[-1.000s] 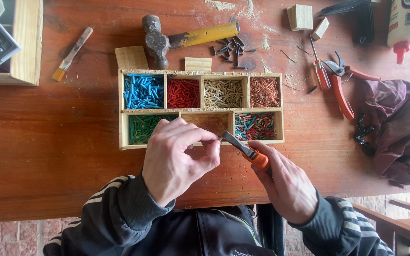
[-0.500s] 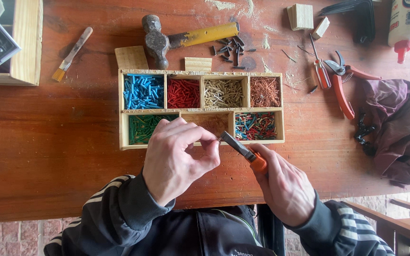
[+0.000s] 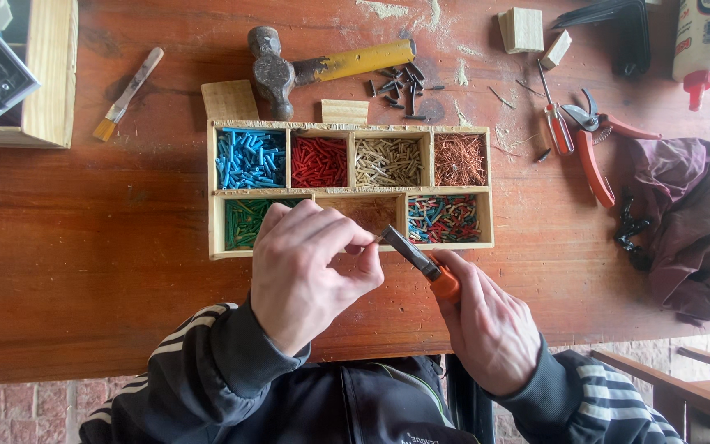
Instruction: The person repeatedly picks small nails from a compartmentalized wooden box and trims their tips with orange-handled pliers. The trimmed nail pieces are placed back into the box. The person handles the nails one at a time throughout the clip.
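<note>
- A white plastic glue bottle with a red nozzle is lying at the tabletop's far right corner, its label only partly showing.

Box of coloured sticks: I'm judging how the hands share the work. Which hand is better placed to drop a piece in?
Probably the left hand: it pinches something small over the box, by the green sticks. The right hand grips the orange-handled tool.

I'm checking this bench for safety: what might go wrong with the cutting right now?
The knife in the right hand points its tip at the left hand's fingertips, so a slip may cut them. The small piece they pinch is barely visible; it might drop into the tray.
</note>
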